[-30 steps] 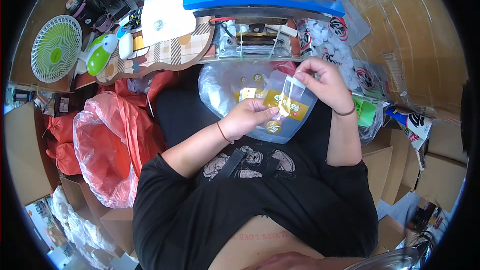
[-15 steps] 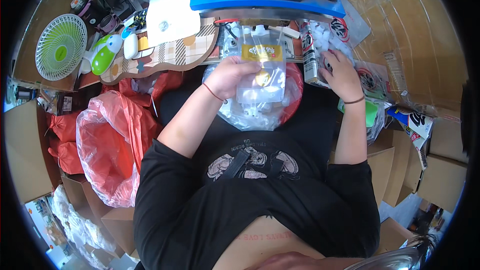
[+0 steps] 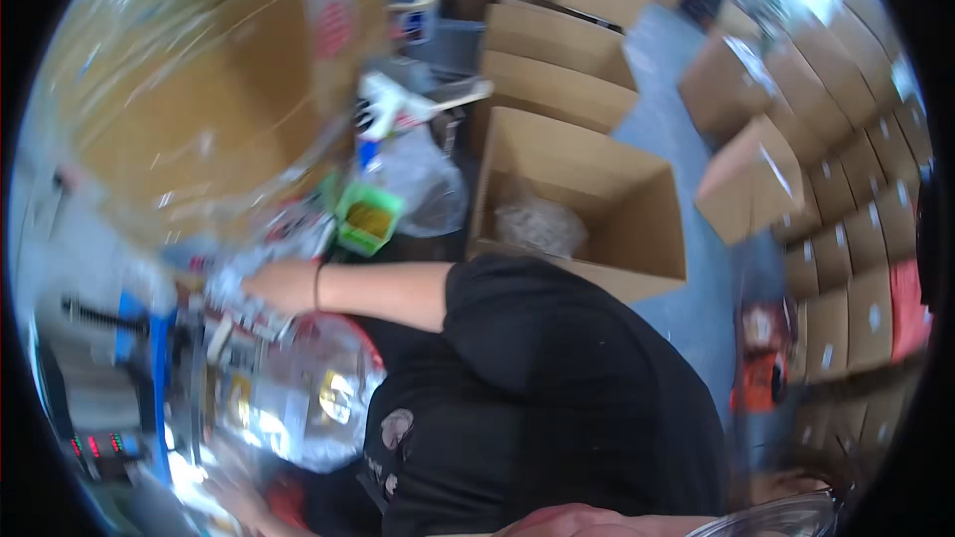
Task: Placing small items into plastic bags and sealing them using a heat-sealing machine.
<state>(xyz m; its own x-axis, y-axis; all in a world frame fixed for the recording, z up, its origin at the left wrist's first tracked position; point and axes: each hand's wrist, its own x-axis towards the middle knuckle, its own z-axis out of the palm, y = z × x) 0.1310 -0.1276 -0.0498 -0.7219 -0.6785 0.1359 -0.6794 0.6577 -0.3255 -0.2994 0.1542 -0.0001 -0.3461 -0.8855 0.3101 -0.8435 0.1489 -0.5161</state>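
The whole picture is smeared by motion. My right hand (image 3: 282,287) reaches in among small white pieces (image 3: 231,276) beside the press; its fingers are blurred and buried there. My left hand (image 3: 237,489) is at the lower left, near the base of the press, too smeared to show its fingers or anything in them. Between the two hands sits a round, red-rimmed basin (image 3: 370,346) lined with clear plastic. Shiny clear pouches with gold print (image 3: 338,396) lie in it.
The blue-plated press (image 3: 159,378) stands at the left, with lit red and green digits beside it. Near my right forearm is a green tray (image 3: 348,231) holding something yellowish. A large cardboard box (image 3: 637,209) stands beyond my shoulder, and stacked cartons (image 3: 846,308) line the far right.
My view has swung round to the right, bringing in boxes and floor. Earlier my left hand held a clear pouch with a gold band; now that pouch cannot be made out there.
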